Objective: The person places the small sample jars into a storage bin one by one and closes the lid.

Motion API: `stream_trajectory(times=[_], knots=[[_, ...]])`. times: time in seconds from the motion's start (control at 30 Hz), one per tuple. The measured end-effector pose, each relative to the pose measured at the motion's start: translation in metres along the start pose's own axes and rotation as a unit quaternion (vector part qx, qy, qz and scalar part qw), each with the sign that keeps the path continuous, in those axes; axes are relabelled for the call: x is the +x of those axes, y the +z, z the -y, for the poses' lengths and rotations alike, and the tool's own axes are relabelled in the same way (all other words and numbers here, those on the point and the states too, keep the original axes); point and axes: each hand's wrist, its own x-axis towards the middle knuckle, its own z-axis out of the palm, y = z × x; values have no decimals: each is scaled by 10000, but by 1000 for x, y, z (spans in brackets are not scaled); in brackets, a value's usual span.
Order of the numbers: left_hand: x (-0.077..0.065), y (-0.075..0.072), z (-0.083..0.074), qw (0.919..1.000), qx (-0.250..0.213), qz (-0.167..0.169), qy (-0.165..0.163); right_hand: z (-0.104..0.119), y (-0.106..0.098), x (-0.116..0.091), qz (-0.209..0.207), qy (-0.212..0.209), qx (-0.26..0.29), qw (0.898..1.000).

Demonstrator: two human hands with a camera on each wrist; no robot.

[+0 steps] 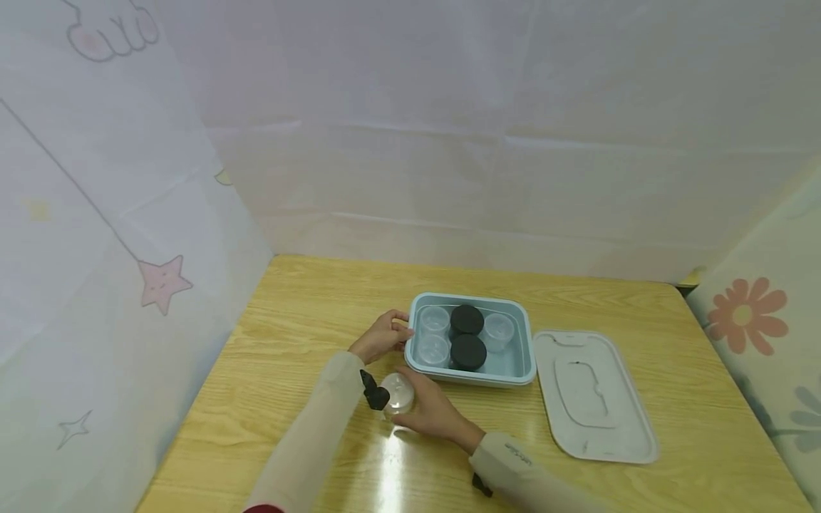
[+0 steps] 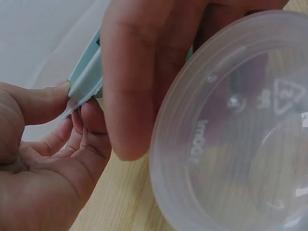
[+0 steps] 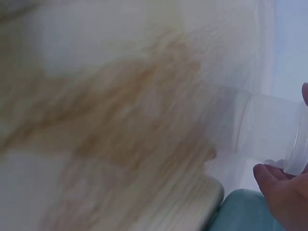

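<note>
Left hand (image 1: 383, 336) pinches blue tub (image 1: 513, 365) at 9 o'clock; right hand (image 1: 432, 407) grips clear cup (image 1: 399, 392) toward 8. Best: tub steady, cup grip light.

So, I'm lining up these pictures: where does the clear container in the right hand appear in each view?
Head: clear container lower middle, in the right hand.
Left wrist: clear container large across the right half, cut off by the frame.
Right wrist: clear container near the right edge, around mid-height.
Shared landmark: the blue tub.
</note>
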Motion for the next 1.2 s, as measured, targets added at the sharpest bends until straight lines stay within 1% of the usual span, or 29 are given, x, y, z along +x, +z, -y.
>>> stream_trajectory(times=[0.1, 0.17, 0.3, 0.4, 0.5, 0.73, 0.83, 0.97, 1.07, 1.2], knots=[[0, 1, -2, 10000, -16, 7, -31, 0, 4, 0, -237, -62, 86, 9997], [0, 1, -2, 10000, 5, 5, -7, 2, 6, -1, -310, -57, 155, 9994], [-1, 0, -4, 9999, 56, 55, 74, 6, 5, -6, -265, 57, 172, 9995], [-1, -1, -3, 10000, 56, 71, 36, 10, 2, -12, -193, 135, 88, 9997], [-1, -1, 0, 10000, 53, 50, 7, 13, -3, -17, -146, 127, -47, 9998], [0, 2, 2, 9999, 36, 97, 22, 21, -21, -32, -4, 99, -321, 9994], [-1, 3, 2, 9999, 12, 135, 27, 25, -32, -38, 117, 276, -250, 9992], [-3, 1, 2, 9998, 29, 169, 78, 30, -46, -44, 161, 433, -82, 9989], [-4, -2, 2, 9999, 3, 102, 67, 33, -54, -47, 178, 444, -36, 9988], [-1, -3, 2, 9999, -42, 55, 98, 35, -66, -52, 142, 576, -95, 9982]])
